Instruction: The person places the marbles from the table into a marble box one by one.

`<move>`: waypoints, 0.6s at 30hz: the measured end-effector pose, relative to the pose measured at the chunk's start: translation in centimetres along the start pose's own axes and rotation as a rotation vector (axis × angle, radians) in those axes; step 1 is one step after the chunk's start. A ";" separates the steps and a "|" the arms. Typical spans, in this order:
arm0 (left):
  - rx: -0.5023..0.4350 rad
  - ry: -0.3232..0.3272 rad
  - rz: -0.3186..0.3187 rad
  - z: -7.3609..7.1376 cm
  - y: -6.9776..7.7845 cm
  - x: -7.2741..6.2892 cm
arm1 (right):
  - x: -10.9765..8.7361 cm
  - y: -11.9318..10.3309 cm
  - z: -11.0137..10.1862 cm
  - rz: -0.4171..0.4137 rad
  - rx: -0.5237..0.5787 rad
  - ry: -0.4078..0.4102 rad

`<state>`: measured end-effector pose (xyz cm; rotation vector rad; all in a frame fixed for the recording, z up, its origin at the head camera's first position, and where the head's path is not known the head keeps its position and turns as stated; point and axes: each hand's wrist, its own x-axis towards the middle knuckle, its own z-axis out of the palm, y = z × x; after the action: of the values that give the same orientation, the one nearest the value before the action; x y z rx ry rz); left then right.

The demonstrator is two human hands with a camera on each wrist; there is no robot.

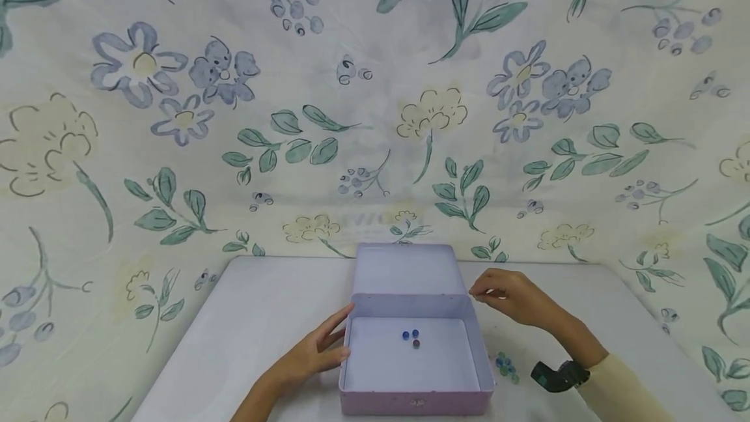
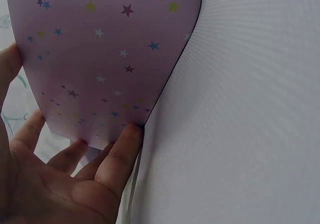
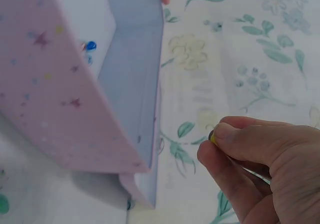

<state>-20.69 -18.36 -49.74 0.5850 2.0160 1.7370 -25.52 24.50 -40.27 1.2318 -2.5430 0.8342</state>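
Observation:
A lilac box [image 1: 484, 360] with coloured stars on its outside stands on the table, its lid [image 1: 404, 269] upright at the back. Three small marbles [image 1: 411, 336], blue and dark red, lie on its floor. My left hand [image 1: 319, 350] rests against the box's left wall [image 2: 105, 48] with straight fingers [image 2: 120, 149]. Just above the box's back right corner, my right hand [image 1: 477, 292] pinches a small yellow marble [image 3: 212, 138] between thumb and fingertips. In the right wrist view the box wall [image 3: 55, 108] is close on the left, with a blue marble [image 3: 90, 45] visible inside.
Several green and blue marbles [image 1: 505, 366] lie loose on the white table [image 1: 263, 318] right of the box. A black wrist camera [image 1: 556, 375] sits on my right forearm. Floral cloth [image 1: 375, 116] hangs behind and around the table.

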 end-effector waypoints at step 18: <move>-0.029 -0.003 -0.010 0.0 0.0 -0.1 | 6.4 -3.0 3.3 0.016 0.048 -0.197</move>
<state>-20.60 -18.44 -49.76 0.5669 1.9848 1.7555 -27.08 16.90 -39.16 1.3735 -2.7030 0.8193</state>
